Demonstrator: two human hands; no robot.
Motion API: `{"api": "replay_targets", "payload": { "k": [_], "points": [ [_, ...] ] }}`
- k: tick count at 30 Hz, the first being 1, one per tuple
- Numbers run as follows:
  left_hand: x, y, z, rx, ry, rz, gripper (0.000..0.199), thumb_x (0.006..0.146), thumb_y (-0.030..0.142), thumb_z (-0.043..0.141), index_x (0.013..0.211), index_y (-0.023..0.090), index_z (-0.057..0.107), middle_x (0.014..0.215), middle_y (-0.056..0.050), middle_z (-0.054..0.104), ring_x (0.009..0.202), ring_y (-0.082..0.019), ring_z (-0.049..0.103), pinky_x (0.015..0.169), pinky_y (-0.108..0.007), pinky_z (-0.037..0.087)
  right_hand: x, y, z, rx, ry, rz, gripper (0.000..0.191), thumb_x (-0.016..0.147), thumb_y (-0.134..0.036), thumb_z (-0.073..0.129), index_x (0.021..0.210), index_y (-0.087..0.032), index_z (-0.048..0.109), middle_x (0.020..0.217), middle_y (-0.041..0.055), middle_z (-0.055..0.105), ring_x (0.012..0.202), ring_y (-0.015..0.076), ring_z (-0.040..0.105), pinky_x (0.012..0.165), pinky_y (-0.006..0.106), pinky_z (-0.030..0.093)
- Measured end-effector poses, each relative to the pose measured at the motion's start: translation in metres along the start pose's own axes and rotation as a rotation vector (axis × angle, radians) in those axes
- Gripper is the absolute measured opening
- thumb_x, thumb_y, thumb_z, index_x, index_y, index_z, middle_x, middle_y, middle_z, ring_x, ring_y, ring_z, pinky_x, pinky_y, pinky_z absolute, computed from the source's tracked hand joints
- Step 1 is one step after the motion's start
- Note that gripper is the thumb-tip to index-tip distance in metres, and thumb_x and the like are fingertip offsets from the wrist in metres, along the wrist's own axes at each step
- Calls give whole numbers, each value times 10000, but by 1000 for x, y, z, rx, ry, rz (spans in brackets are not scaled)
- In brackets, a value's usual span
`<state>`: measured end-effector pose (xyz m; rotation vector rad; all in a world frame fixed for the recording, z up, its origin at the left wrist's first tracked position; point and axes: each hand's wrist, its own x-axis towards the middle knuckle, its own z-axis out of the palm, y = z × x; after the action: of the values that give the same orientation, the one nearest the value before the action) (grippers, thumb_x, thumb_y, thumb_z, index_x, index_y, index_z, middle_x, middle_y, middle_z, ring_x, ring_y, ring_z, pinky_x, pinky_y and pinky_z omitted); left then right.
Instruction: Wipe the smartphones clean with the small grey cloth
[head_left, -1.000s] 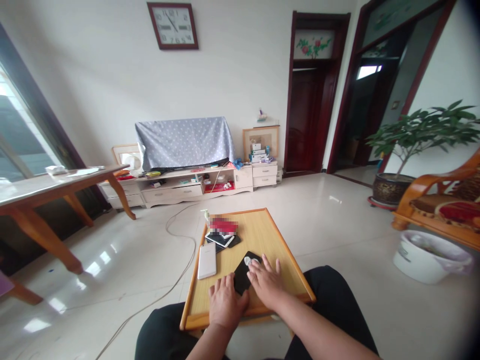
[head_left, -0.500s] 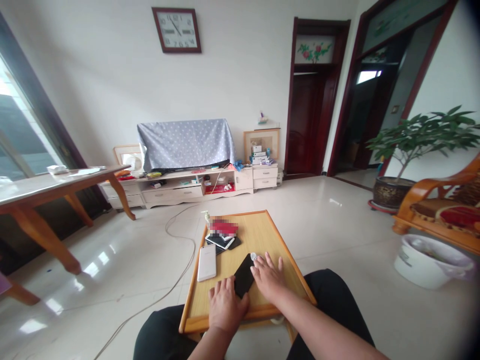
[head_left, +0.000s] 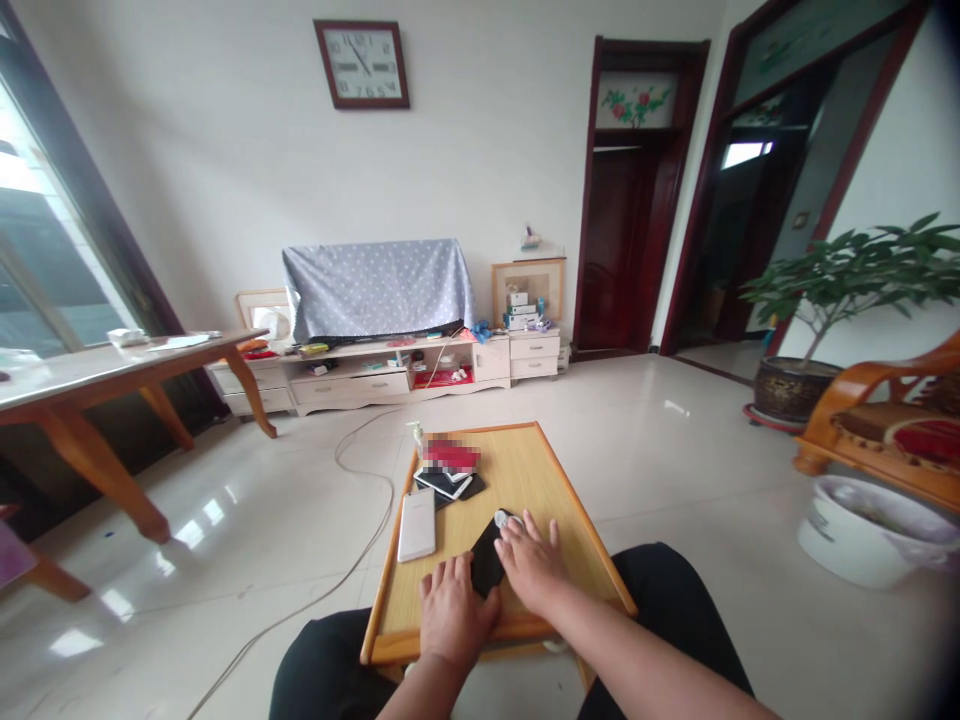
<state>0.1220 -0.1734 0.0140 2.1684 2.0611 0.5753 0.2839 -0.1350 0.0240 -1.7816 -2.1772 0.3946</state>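
Note:
A black smartphone (head_left: 486,568) lies face up and slanted on the small wooden table (head_left: 525,470). My left hand (head_left: 456,607) grips its lower left side, fingers along the edge and thumb at the bottom corner. Over the phone's upper right edge is my right hand (head_left: 529,560), holding a small crumpled white wipe (head_left: 501,518) under its fingertips against the top end; its outer fingers are spread. Left of the phone rests a white smartphone (head_left: 417,525), back up. Behind it are a white-framed phone (head_left: 444,484) and other dark devices, partly overlapping.
A pump bottle (head_left: 417,435) and a red, blurred-out item (head_left: 454,455) stand at the table's far left corner. My knees flank the table. A cable (head_left: 382,500) runs across the floor at left; a white bucket (head_left: 847,535) stands at right.
My right hand has slid slightly left with the white wipe, which now covers the phone's top corner. My left hand keeps its hold. The view has shifted a little.

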Motion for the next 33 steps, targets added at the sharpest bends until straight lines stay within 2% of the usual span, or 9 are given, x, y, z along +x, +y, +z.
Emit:
{"api": "replay_targets", "payload": {
  "k": [3, 5, 9, 12, 18, 20, 25, 31, 33],
  "points": [
    [0, -1, 0, 10, -26, 1, 405, 895, 319, 472, 1277, 214, 554, 1235, -98, 647, 1161, -255, 530, 987, -386, 298, -19, -15, 14, 55, -56, -225, 562, 1045, -475, 108, 1523, -337, 369, 1553, 7, 427, 1507, 267, 186, 1192, 588, -34],
    [0, -2, 0, 15, -36, -5, 397, 902, 289, 450, 1279, 217, 552, 1239, -96, 647, 1155, -248, 533, 989, -383, 296, -23, -17, 16, 70, -69, -294, 539, 1048, -460, 114, 1520, -375, 360, 1542, -25, 443, 1513, 265, 162, 1188, 592, -50],
    [0, 0, 0, 6, -10, -2, 527, 839, 430, 558, 1308, 191, 530, 1259, -110, 633, 1198, -280, 512, 1014, -401, 290, 3, 1, -1, 17, -32, -71, 550, 1046, -460, 114, 1444, -379, 485, 1538, -50, 445, 1519, 298, 107, 1165, 629, -77],
    [0, 0, 0, 8, -19, 5, 563, 813, 455, 586, 1306, 189, 533, 1259, -109, 631, 1204, -286, 509, 1012, -401, 292, 16, 5, -3, 0, -24, 57, 547, 1044, -453, 130, 1475, -345, 449, 1570, -17, 399, 1516, 303, 117, 1163, 635, -56],
    [1, -1, 1, 9, -30, -11, 436, 896, 337, 478, 1309, 208, 536, 1259, -103, 641, 1169, -261, 527, 994, -388, 295, -2, -16, 19, 40, -77, -301, 511, 1048, -450, 147, 1514, -399, 350, 1566, -24, 407, 1509, 260, 167, 1171, 606, -69],
    [1, -1, 1, 10, -20, -4, 471, 875, 381, 516, 1310, 199, 534, 1253, -104, 643, 1175, -270, 524, 993, -392, 298, 6, -14, 14, 23, -71, -263, 501, 1048, -430, 157, 1502, -410, 367, 1560, -35, 415, 1512, 262, 153, 1165, 615, -76],
    [0, 0, 0, 26, -9, 3, 575, 820, 450, 580, 1325, 180, 524, 1264, -110, 635, 1203, -282, 514, 1012, -403, 296, 34, -4, 2, -3, -41, 20, 519, 1042, -416, 176, 1517, -338, 371, 1583, 2, 376, 1514, 276, 137, 1165, 618, -51],
    [0, 1, -3, 1, -37, -14, 465, 896, 386, 481, 1325, 212, 528, 1262, -103, 643, 1185, -264, 530, 1005, -395, 296, 6, -16, 19, 56, -99, -235, 516, 1044, -457, 164, 1503, -368, 381, 1588, -12, 367, 1504, 251, 195, 1177, 598, -57],
    [-1, 1, -5, 2, -45, -17, 485, 882, 402, 505, 1325, 207, 527, 1265, -106, 643, 1197, -269, 524, 1010, -398, 295, 5, -10, 17, 41, -91, -226, 508, 1041, -452, 171, 1491, -384, 396, 1575, -28, 388, 1506, 262, 185, 1169, 614, -72]
  ]
}}
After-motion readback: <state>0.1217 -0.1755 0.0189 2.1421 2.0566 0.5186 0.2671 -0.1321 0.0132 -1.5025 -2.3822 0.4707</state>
